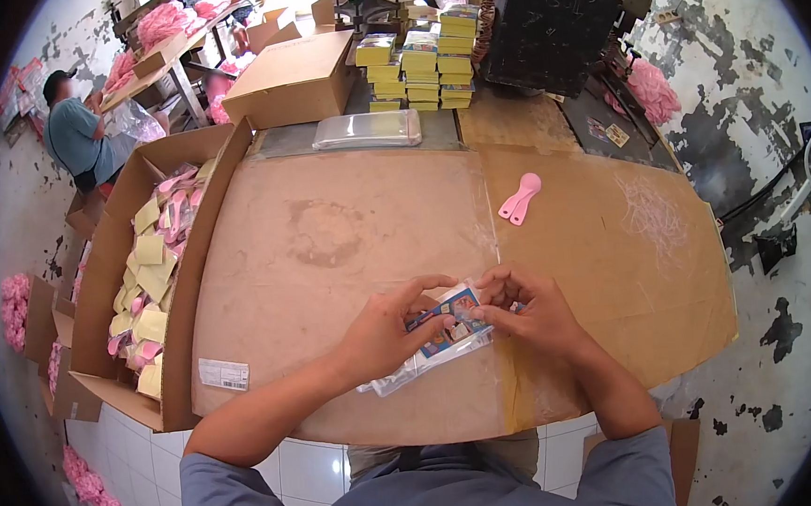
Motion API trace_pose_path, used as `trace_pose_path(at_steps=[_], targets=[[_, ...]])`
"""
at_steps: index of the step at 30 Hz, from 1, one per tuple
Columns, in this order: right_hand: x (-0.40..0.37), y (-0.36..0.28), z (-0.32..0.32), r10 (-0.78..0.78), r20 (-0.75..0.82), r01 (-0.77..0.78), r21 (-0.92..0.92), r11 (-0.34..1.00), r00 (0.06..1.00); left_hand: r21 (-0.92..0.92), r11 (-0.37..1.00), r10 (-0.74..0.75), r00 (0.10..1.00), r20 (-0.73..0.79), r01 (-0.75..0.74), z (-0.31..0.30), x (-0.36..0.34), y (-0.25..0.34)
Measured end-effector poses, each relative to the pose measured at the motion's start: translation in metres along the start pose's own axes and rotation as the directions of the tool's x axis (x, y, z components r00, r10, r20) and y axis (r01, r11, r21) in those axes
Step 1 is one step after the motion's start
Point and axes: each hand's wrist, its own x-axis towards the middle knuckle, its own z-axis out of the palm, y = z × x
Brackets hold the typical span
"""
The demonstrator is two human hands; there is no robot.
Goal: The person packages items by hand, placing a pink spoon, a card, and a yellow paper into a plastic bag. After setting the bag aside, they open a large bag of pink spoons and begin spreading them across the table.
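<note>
Near the table's front edge, a blue printed card point(455, 328) lies in or against a clear plastic bag point(397, 379). My left hand point(387, 328) has its thumb on the card's face and its fingers behind it, closed on it. My right hand point(529, 308) pinches the upper right end of the card and plastic between thumb and fingers. The hands are close together, one at each end of the card. Beyond my right hand, two pink spoons point(520, 198) lie overlapped on the cardboard tabletop point(326, 193).
A long open box point(200, 239) of packed cards and pink pieces stands left. At the back are a closed carton point(291, 71), a stack of clear bags point(366, 130) and yellow-edged card stacks point(420, 54). Plastic threads point(654, 217) lie right. Another person point(77, 130) sits far left.
</note>
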Motion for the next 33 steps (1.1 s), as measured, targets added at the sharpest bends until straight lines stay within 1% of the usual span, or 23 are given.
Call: trace_pose_path(at_steps=[2, 3, 4, 5, 6, 8, 9, 10, 11, 13, 16, 17, 19, 20, 21, 22, 23, 25, 28, 32, 33], targets=[[0.000, 0.001, -0.001, 0.058, 0.014, -0.057, -0.081, 0.995, 0.998, -0.003, 1.000, 0.010, 1.000, -0.005, -0.010, -0.001, 0.001, -0.001], [0.002, 0.000, -0.003, -0.078, 0.090, 0.089, -0.131, 0.987, 0.993, -0.006, 1.000, 0.002, 1.000, -0.009, -0.002, -0.001, 0.001, -0.001], [0.007, -0.002, -0.007, -0.209, 0.170, 0.237, -0.169, 0.957, 0.963, -0.008, 1.000, -0.006, 1.000, -0.012, 0.006, -0.001, 0.000, -0.001], [0.014, -0.003, -0.012, -0.329, 0.255, 0.382, -0.196, 0.903, 0.909, -0.009, 1.000, -0.012, 1.000, -0.016, 0.012, -0.001, 0.001, -0.001], [0.023, -0.002, -0.021, -0.312, 0.187, 0.360, -0.358, 0.861, 0.932, -0.036, 0.999, -0.014, 1.000, -0.018, 0.013, -0.002, 0.002, -0.001], [0.045, 0.007, -0.050, -0.299, 0.036, 0.251, -0.642, 0.725, 0.954, -0.093, 0.995, -0.025, 1.000, -0.018, 0.023, -0.002, 0.001, -0.002], [0.063, 0.013, -0.065, -0.459, 0.043, 0.278, -0.844, 0.459, 0.888, -0.145, 0.989, -0.029, 1.000, -0.012, 0.027, -0.002, 0.001, -0.004], [0.076, 0.020, -0.077, -0.596, 0.104, 0.234, -0.961, 0.146, 0.796, -0.195, 0.980, -0.029, 1.000, -0.008, 0.027, -0.002, 0.002, -0.005], [0.080, 0.029, -0.088, -0.507, 0.108, 0.251, -0.942, 0.221, 0.855, -0.243, 0.970, -0.029, 1.000, -0.005, 0.027, -0.003, 0.003, -0.006], [0.086, 0.031, -0.100, -0.315, 0.146, 0.263, -0.891, 0.371, 0.938, -0.239, 0.971, -0.016, 1.000, -0.006, 0.014, -0.006, 0.004, -0.005], [0.085, 0.028, -0.095, -0.302, 0.163, 0.255, -0.921, 0.296, 0.939, -0.296, 0.955, -0.012, 1.000, -0.017, 0.006, -0.010, 0.005, -0.011], [0.083, 0.026, -0.090, -0.409, 0.148, 0.288, -0.907, 0.306, 0.900, -0.324, 0.946, -0.011, 1.000, -0.019, 0.004, -0.010, 0.006, -0.012], [0.079, 0.021, -0.075, -0.606, 0.099, 0.357, -0.877, 0.322, 0.790, -0.346, 0.938, 0.003, 0.999, -0.034, -0.014, -0.011, 0.006, -0.009], [0.074, 0.015, -0.064, -0.585, -0.023, 0.386, -0.730, 0.564, 0.811, -0.359, 0.933, 0.006, 0.999, -0.043, -0.021, -0.010, 0.005, -0.008], [0.065, 0.003, -0.048, -0.527, -0.135, 0.393, -0.520, 0.759, 0.839, -0.365, 0.931, 0.010, 0.999, -0.042, -0.025, -0.010, 0.004, -0.007], [0.057, -0.010, -0.034, -0.439, -0.227, 0.379, -0.264, 0.887, 0.869, -0.370, 0.929, 0.014, 0.999, -0.041, -0.028, -0.009, 0.004, -0.005], [0.050, -0.028, -0.021, -0.371, -0.270, 0.353, -0.116, 0.928, 0.888, -0.372, 0.928, 0.020, 0.999, -0.038, -0.032, -0.009, 0.003, -0.003], [0.037, -0.056, -0.003, -0.219, -0.326, 0.290, 0.188, 0.939, 0.920, -0.351, 0.936, -0.002, 0.999, -0.035, -0.011, -0.007, 0.002, 0.001], [0.033, -0.053, -0.001, -0.235, -0.345, 0.301, 0.152, 0.942, 0.909, -0.367, 0.930, -0.039, 0.999, -0.027, 0.026, -0.004, 0.003, 0.000], [0.029, -0.046, 0.004, -0.216, -0.332, 0.280, 0.160, 0.947, 0.918, -0.416, 0.907, -0.075, 0.997, 0.001, 0.068, -0.005, 0.003, 0.003], [0.029, -0.045, 0.007, -0.220, -0.338, 0.288, 0.167, 0.943, 0.915, -0.409, 0.911, -0.048, 0.999, -0.003, 0.042, -0.004, 0.003, 0.000]])
